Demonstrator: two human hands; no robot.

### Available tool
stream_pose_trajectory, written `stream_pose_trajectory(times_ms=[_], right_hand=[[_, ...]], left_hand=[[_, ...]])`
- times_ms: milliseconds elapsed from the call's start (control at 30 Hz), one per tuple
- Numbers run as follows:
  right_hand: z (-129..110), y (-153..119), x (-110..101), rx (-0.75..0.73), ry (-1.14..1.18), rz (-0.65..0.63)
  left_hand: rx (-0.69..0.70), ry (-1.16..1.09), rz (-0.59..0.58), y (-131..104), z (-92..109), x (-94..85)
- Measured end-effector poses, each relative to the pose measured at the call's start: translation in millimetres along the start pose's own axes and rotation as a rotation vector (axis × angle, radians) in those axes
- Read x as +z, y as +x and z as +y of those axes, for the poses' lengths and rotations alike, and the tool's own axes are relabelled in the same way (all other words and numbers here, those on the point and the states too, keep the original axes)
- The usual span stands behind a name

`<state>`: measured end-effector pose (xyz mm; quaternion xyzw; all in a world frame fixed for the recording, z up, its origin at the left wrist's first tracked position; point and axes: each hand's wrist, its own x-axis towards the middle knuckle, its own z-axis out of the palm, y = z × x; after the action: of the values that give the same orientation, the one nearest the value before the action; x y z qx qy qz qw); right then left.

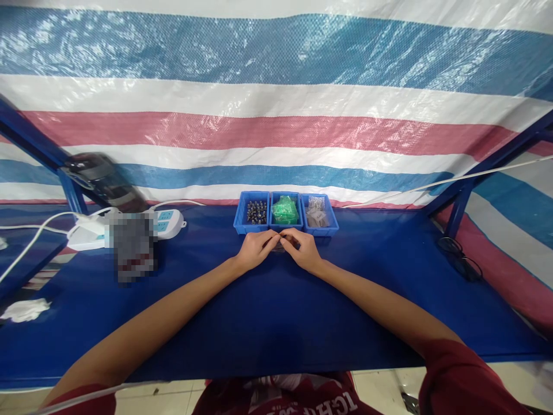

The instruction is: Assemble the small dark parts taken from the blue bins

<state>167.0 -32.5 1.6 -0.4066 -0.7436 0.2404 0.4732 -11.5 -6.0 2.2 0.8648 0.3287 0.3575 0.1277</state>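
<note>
My left hand [256,250] and my right hand [305,251] meet over the blue table [276,317], fingertips almost touching. The fingers of both are pinched together. Between them a small clear-looking thing shows in part, too small and covered to name. Just beyond the hands, three blue bins stand side by side. Small metal fittings [257,212] lie in the left bin [252,229]. Green packets in clear wrap [285,211] fill the middle bin [287,227]. Small clear plastic bags [317,213] are in the right bin [320,231].
On the left are a white power strip [173,223] with cables, a blurred-out dark object [133,248], a dark bottle [108,181] and a crumpled white tissue [26,310]. Glasses [460,258] lie at the right. A striped sheet [276,132] hangs behind the table.
</note>
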Motion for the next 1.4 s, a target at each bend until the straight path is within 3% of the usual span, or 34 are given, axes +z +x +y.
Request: stream_pose_trajectory(times_ms=[867, 1400], right_hand=[[0.8, 0.4, -0.5, 0.009, -0.01, 0.008], [4.4, 1.0, 1.2, 0.034, -0.028, 0.021]], left_hand=[[-0.027, -0.002, -0.017, 1.0, 0.9, 0.3], [-0.069, 0.006, -0.107, 4.8, 0.3, 0.2]])
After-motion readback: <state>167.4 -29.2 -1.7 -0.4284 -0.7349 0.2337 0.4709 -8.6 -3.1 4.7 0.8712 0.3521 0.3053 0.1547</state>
